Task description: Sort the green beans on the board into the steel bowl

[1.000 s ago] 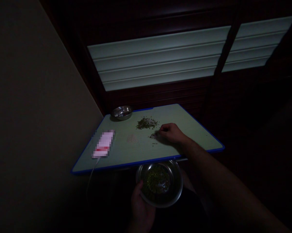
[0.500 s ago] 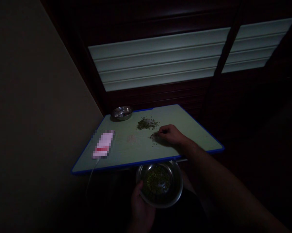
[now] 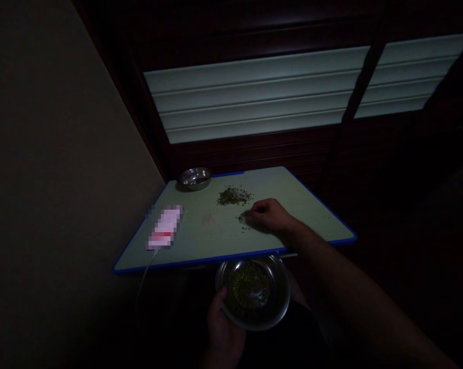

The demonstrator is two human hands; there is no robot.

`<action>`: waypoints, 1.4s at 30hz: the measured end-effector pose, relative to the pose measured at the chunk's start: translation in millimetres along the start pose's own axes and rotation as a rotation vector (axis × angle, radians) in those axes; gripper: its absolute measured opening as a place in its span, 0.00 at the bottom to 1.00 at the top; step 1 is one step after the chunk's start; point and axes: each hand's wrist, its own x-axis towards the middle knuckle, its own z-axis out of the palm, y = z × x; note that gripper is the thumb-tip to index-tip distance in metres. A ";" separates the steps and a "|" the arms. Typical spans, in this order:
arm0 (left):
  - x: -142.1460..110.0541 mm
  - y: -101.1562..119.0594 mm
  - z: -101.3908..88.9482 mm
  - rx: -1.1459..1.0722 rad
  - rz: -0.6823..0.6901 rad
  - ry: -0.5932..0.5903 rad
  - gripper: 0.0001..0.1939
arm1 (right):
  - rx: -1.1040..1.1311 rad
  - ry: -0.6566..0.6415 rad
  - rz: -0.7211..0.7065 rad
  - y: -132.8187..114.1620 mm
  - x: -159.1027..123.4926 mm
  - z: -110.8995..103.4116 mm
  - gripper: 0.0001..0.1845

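My left hand (image 3: 226,328) is closed on the rim of a metal bowl (image 3: 283,302), thumb on top, just below the table's front edge. Small green beans (image 3: 250,287), like mung beans, cover the bowl's bottom. Over the tabletop, my right hand (image 3: 272,215) is closed, thumb and fingers pinched together. Whatever is between its fingertips is too small to make out. Right beside those fingertips lies a small scatter of beans (image 3: 243,218). Behind it spreads a larger heap of beans (image 3: 233,195) with a whitish patch.
The pale tabletop (image 3: 188,241) has a blue edge. A smaller metal bowl (image 3: 195,179) stands at its back left corner. A blurred-out phone (image 3: 165,228) with a white cable (image 3: 143,279) lies at the left. Faint pale bits (image 3: 210,220) lie mid-table. Dark slatted doors rise behind.
My right hand has shifted very slightly, its fingertips now lower over the small scatter of beans. My left hand and the bowl have stayed put. The view has tilted a little.
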 end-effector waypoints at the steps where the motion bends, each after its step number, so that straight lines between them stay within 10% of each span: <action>1: 0.3 -0.1 -0.3 -0.002 -0.001 -0.008 0.13 | -0.025 0.024 0.000 0.4 0.6 -0.5 0.11; 42: 1.4 0.1 -2.3 0.010 -0.025 0.007 0.13 | 0.094 -0.053 -0.046 -1.1 -0.7 -0.9 0.13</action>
